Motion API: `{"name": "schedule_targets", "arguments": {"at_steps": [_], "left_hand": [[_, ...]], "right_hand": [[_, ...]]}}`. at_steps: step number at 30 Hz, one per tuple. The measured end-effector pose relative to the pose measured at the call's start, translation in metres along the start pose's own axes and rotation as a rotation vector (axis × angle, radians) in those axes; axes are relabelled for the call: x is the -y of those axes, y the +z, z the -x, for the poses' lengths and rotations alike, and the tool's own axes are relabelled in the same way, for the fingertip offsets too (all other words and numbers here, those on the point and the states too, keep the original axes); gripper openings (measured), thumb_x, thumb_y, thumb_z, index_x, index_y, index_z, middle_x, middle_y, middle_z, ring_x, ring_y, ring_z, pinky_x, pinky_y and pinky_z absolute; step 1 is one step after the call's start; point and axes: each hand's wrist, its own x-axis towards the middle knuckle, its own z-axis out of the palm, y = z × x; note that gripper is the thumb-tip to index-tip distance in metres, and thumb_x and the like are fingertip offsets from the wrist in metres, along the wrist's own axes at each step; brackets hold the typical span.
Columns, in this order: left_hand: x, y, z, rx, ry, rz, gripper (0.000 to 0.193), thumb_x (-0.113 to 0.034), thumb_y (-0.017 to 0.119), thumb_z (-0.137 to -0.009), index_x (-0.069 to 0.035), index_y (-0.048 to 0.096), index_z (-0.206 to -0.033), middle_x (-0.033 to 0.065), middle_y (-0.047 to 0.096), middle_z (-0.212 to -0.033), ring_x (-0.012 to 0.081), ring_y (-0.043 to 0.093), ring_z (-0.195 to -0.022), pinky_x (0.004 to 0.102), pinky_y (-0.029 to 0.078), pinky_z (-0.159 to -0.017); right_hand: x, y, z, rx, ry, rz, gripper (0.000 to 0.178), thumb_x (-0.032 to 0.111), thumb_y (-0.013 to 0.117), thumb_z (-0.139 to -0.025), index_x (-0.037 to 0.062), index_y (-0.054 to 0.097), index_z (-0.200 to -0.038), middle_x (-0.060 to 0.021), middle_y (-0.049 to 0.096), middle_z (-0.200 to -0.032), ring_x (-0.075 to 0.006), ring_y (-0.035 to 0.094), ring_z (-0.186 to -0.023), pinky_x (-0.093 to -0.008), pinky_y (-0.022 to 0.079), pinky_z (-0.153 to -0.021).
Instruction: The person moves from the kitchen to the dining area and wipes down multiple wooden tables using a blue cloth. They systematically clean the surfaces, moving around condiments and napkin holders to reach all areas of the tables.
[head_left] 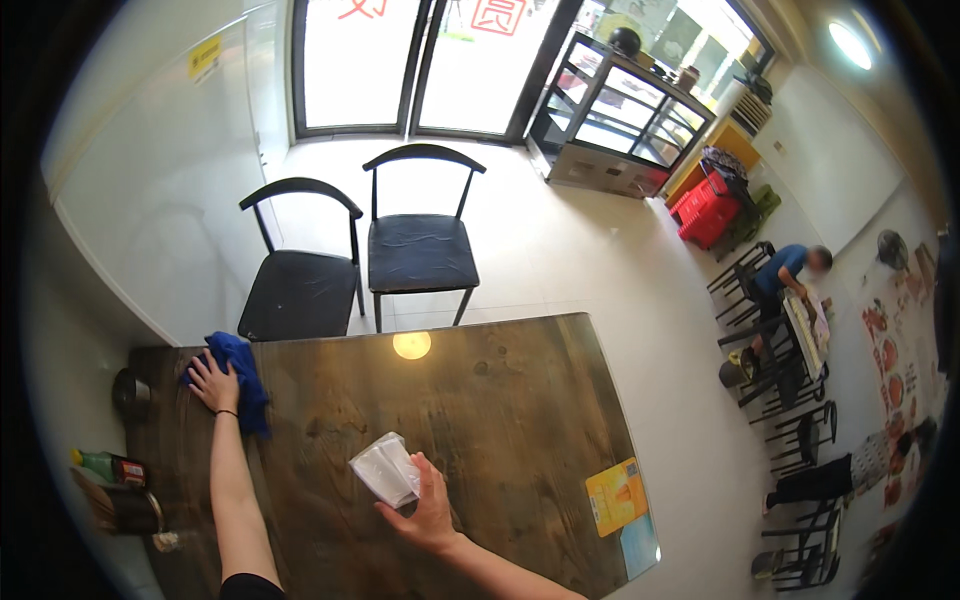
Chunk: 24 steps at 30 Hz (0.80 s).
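Observation:
At the far left of a brown wooden table (480, 385), my left hand (213, 382) lies flat with fingers spread, pressing on a crumpled blue cloth (243, 375). My left arm is stretched far forward. Near the table's middle, my right hand (428, 510) grips a white plastic-wrapped pack of tissues (383, 468). The thumb is at its near edge and the fingers are along its right side. The pack appears slightly tilted; whether it touches the table I cannot tell.
Along the left wall stand a dark round bowl (131, 394), a green-capped bottle (108, 466) and a dark canister (135, 510). Yellow card (616, 497) lies at the right edge. Two black chairs (424, 252) face the far side. Two people sit at tables on the right.

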Motion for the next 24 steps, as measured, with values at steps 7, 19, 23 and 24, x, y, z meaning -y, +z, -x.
{"name": "schedule_targets", "arguments": {"at_steps": [7,19,23,24], "left_hand": [[-0.172,-0.069,0.097,0.040,0.165,0.209,0.062,-0.051,0.050,-0.086,-0.019,0.041,-0.139,0.0153,0.032,-0.147,0.0362,0.027,-0.135,0.0518,0.024,-0.108],[-0.466,-0.198,0.351,0.056,0.722,0.467,0.070,-0.060,0.050,-0.081,-0.020,0.045,-0.137,0.0094,0.034,-0.147,0.0345,0.026,-0.136,0.0552,0.015,-0.110],[-0.495,-0.233,0.428,0.089,0.903,0.528,0.070,-0.062,0.049,-0.081,-0.024,0.042,-0.139,0.0102,0.027,-0.151,0.0401,0.018,-0.138,0.0607,0.010,-0.109],[-0.494,-0.234,0.443,0.099,0.920,0.539,0.070,-0.063,0.050,-0.080,-0.026,0.043,-0.139,0.0106,0.027,-0.151,0.0403,0.018,-0.138,0.0618,0.009,-0.108]], "right_hand": [[-0.043,-0.090,0.037,-0.156,0.050,0.057,0.094,0.030,0.080,-0.069,-0.0024,0.026,-0.139,-0.0227,0.046,-0.124,-0.0370,0.048,-0.108,-0.0433,0.040,-0.092],[-0.127,-0.255,0.147,-0.341,0.269,0.189,0.095,0.029,0.082,-0.068,-0.0009,0.025,-0.138,-0.0233,0.044,-0.123,-0.0385,0.046,-0.109,-0.0444,0.039,-0.094],[-0.136,-0.300,0.172,-0.403,0.378,0.199,0.096,0.025,0.083,-0.066,-0.0007,0.024,-0.138,-0.0232,0.044,-0.121,-0.0391,0.046,-0.110,-0.0451,0.038,-0.095],[-0.138,-0.307,0.177,-0.418,0.392,0.202,0.096,0.024,0.083,-0.066,-0.0007,0.024,-0.137,-0.0232,0.044,-0.121,-0.0392,0.046,-0.110,-0.0453,0.038,-0.095]]}}
